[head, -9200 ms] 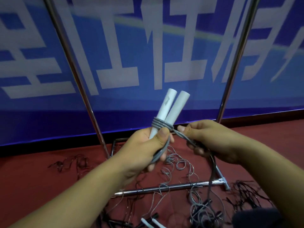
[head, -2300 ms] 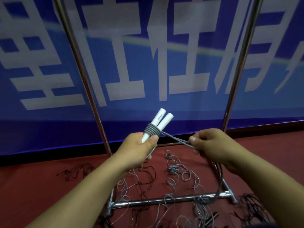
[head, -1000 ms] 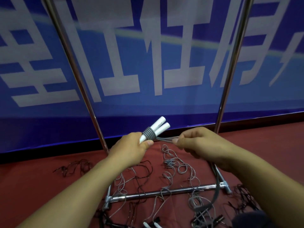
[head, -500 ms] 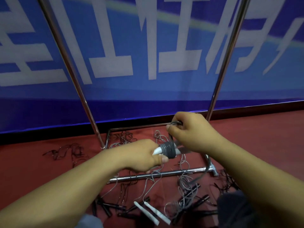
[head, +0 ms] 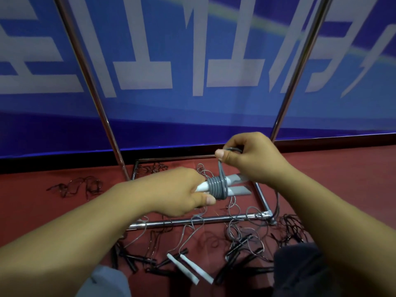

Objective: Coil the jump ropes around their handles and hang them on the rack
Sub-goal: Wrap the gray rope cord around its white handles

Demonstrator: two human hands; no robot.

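My left hand (head: 180, 190) grips two white jump rope handles (head: 235, 186) held side by side, pointing right. A grey rope (head: 217, 187) is wound in several tight turns around them. My right hand (head: 250, 158) pinches the grey rope just above the coil, the strand running straight down to it. The chrome rack (head: 295, 73) stands behind, its two uprights rising out of view and its base frame (head: 192, 220) on the floor.
Loose grey and black ropes (head: 242, 234) lie tangled on the red floor inside and around the rack base. Another pair of white handles (head: 188, 267) lies near my feet. A blue banner (head: 192, 61) covers the wall behind.
The handles have tipped from upright to level and dropped lower. My right hand has carried the rope from beside the coil to above it. More turns sit on the handles.
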